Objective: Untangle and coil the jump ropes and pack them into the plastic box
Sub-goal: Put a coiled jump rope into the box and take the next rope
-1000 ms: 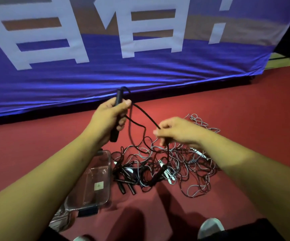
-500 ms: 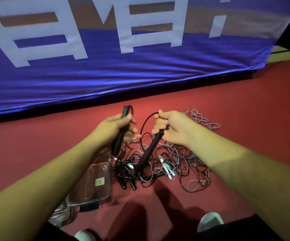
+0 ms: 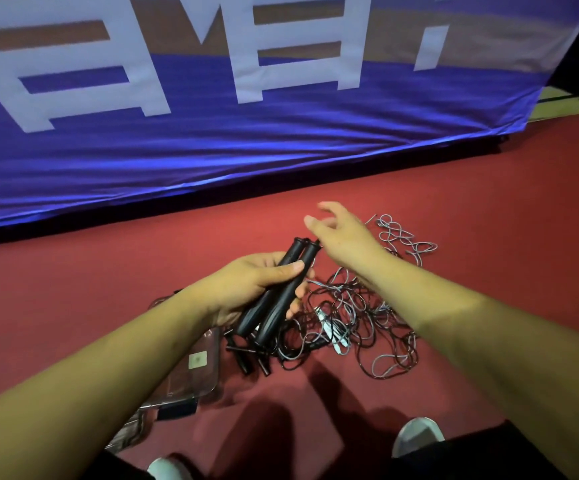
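My left hand (image 3: 257, 282) grips two black jump rope handles (image 3: 277, 292) side by side, tilted up and to the right. My right hand (image 3: 341, 233) hovers just past the handles' top ends, fingers loosely spread, holding nothing. Below the hands a tangled pile of black and grey jump ropes (image 3: 361, 323) lies on the red floor, with more black handles (image 3: 250, 358) at its left edge. The clear plastic box (image 3: 194, 379) sits on the floor under my left forearm, partly hidden by it.
A large blue banner (image 3: 246, 143) with white characters hangs along the far side of the red floor (image 3: 471, 220). My white shoes (image 3: 416, 434) show at the bottom edge. A clear lid or second container (image 3: 132, 431) lies beside the box.
My right hand passed its handle to my left hand, which now holds both handles together. The right hand let go and lifted away with fingers spread.
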Available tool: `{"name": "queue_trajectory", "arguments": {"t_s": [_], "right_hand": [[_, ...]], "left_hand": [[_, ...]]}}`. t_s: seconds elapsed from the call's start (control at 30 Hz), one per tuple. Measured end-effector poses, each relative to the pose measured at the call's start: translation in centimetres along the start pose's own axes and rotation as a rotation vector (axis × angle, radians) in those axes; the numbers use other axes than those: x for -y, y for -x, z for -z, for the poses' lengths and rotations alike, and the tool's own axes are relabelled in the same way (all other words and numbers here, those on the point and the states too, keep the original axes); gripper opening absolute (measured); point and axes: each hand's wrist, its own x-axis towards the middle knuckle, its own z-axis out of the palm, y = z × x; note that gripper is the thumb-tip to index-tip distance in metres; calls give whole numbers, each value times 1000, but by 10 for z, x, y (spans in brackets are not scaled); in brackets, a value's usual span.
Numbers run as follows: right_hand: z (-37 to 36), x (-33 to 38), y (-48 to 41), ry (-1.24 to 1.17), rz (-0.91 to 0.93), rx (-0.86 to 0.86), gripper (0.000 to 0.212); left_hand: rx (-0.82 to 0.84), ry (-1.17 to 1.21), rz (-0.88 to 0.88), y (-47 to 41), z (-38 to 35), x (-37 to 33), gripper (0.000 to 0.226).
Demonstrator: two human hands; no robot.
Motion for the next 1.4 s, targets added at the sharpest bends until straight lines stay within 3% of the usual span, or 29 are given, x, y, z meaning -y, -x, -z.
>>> {"name": "queue_trajectory", "arguments": {"t_s": [0.07, 0.13, 0.33, 0.5, 0.67, 0.9, 1.07, 1.2, 1.3, 1.4], "right_hand": [[1, 2, 3, -188, 80, 118, 41], [2, 4, 6, -207, 133, 167, 56], [3, 9, 6, -341, 145, 253, 49], [21, 9, -5, -453, 112, 226, 40], [31, 5, -11, -485, 113, 257, 41], [29, 2, -13, -497, 96, 238, 39], [26, 0, -16, -585, 53, 307, 38], [20, -8, -4, -358, 11, 513, 27], [6, -1, 7, -362, 35, 515, 20], [-9, 7, 14, -438, 37, 464, 22]], "left_hand": [[16, -7, -13, 1, -1, -2, 21], [11, -22, -24, 2, -1, -5, 21], [-36, 2, -17, 5, 1, -7, 22], [158, 151, 139, 17, 11, -11, 51], [192, 306, 160, 14, 7, -9, 45], [35, 190, 132, 9, -6, -8, 31], [-54, 288, -103, 2, -6, -17, 12], [-315, 404, -377, -2, 8, -36, 12], [-516, 545, -461, -5, 22, -36, 6], [-643, 627, -485, -8, 28, -38, 14]]}}
